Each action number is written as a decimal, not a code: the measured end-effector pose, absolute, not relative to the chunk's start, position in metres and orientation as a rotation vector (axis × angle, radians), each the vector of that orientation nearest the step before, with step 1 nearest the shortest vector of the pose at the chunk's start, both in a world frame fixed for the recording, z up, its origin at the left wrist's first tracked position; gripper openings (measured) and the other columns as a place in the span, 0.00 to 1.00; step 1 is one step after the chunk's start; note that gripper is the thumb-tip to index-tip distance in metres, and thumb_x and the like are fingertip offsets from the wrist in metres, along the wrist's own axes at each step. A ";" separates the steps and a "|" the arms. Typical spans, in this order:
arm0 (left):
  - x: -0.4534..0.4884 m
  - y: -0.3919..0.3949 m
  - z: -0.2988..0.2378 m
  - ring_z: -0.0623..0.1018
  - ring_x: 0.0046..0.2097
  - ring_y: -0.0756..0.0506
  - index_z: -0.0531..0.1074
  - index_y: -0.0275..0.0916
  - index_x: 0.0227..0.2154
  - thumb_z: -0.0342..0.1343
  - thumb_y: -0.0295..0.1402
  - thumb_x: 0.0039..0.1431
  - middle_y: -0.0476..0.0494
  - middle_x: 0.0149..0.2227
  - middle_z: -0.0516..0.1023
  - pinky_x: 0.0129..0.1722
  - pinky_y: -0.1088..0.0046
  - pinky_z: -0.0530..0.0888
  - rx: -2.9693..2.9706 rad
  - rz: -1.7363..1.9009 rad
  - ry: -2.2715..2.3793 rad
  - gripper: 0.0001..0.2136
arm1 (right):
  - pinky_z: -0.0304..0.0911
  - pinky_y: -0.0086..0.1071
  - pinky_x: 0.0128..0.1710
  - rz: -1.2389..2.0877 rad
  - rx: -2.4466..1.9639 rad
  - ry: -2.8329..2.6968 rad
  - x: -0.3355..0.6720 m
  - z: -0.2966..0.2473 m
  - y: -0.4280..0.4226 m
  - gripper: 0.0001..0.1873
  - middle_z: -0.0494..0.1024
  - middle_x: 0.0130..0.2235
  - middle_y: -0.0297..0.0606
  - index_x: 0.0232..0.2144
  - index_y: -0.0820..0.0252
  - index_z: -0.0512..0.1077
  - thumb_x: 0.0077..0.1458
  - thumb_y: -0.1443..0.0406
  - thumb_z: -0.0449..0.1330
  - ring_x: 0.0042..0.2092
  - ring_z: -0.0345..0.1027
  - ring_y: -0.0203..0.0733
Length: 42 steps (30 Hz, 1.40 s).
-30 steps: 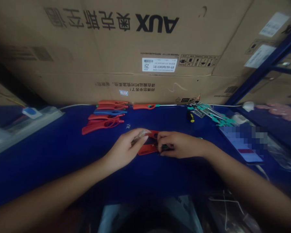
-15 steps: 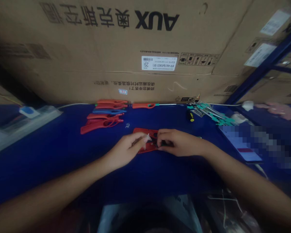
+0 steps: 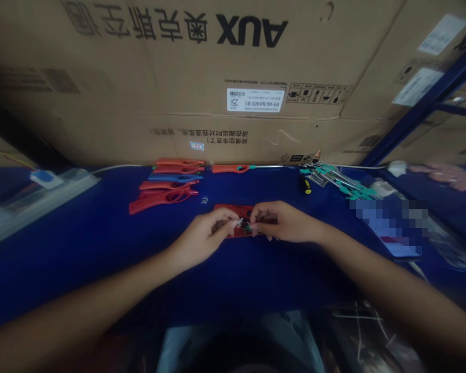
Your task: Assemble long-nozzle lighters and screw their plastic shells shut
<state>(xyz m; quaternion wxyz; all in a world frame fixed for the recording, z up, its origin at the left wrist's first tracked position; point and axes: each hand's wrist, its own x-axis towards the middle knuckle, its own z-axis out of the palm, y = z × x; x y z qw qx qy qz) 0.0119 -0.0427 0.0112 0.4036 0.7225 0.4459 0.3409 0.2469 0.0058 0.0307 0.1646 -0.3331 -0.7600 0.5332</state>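
Red lighter casing halves [image 3: 236, 209] lie on the blue table in front of me, largely covered by my fingers. My left hand [image 3: 205, 231] is closed in a pinch on a small whitish part [image 3: 239, 222] just over the casing. Opposite it, my right hand [image 3: 283, 223] pinches a small dark-green part [image 3: 247, 227] whose exact kind is too small to tell. The fingertips of both hands are close together, and the two small parts are almost touching.
Red lighter handles [image 3: 163, 199] and a blue one [image 3: 174, 178] lie at back left. Behind my hands is an orange lighter [image 3: 228, 168] with a metal tube. Green-and-metal lighter tubes [image 3: 334, 178], a yellow-black tool [image 3: 306, 187] and a phone [image 3: 388, 233] lie right. A cardboard box [image 3: 178, 93] stands behind.
My right hand has lifted slightly off the casing, and the green part now shows between its fingertips. The whitish part in my left hand has tipped toward it.
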 end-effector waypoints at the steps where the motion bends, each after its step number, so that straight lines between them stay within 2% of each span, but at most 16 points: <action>1: 0.012 -0.042 0.011 0.80 0.37 0.47 0.76 0.39 0.42 0.53 0.39 0.67 0.46 0.36 0.81 0.40 0.73 0.76 1.832 0.857 1.138 0.11 | 0.64 0.24 0.23 1.548 -0.961 -2.136 0.246 0.030 0.006 0.07 0.78 0.32 0.35 0.35 0.61 0.69 0.60 0.63 0.61 0.24 0.67 0.29; 8: 0.010 -0.041 0.013 0.80 0.36 0.47 0.79 0.40 0.42 0.53 0.41 0.67 0.47 0.37 0.82 0.37 0.74 0.74 1.867 0.859 1.220 0.13 | 0.68 0.23 0.23 1.589 -0.970 -2.000 0.241 0.024 0.008 0.13 0.78 0.29 0.34 0.37 0.63 0.74 0.56 0.58 0.66 0.25 0.70 0.29; 17: 0.010 -0.042 0.016 0.77 0.34 0.49 0.78 0.40 0.40 0.53 0.43 0.68 0.50 0.32 0.79 0.37 0.76 0.72 1.844 0.924 1.227 0.14 | 0.66 0.23 0.21 1.540 -0.919 -1.931 0.236 0.019 0.003 0.18 0.76 0.26 0.33 0.36 0.64 0.78 0.56 0.53 0.66 0.23 0.67 0.28; 24: 0.012 -0.042 0.015 0.78 0.35 0.50 0.79 0.41 0.40 0.54 0.43 0.67 0.50 0.33 0.80 0.37 0.77 0.73 1.812 0.924 1.188 0.12 | 0.60 0.22 0.18 1.520 -0.846 -1.916 0.236 0.016 0.005 0.18 0.73 0.23 0.30 0.36 0.64 0.79 0.55 0.53 0.67 0.19 0.61 0.26; 42: 0.011 -0.042 0.015 0.79 0.35 0.47 0.79 0.40 0.40 0.54 0.44 0.67 0.47 0.33 0.81 0.36 0.74 0.74 1.825 0.899 1.211 0.14 | 0.54 0.24 0.18 1.505 -0.873 -1.955 0.237 0.016 0.006 0.18 0.73 0.24 0.31 0.36 0.65 0.79 0.56 0.54 0.66 0.20 0.58 0.27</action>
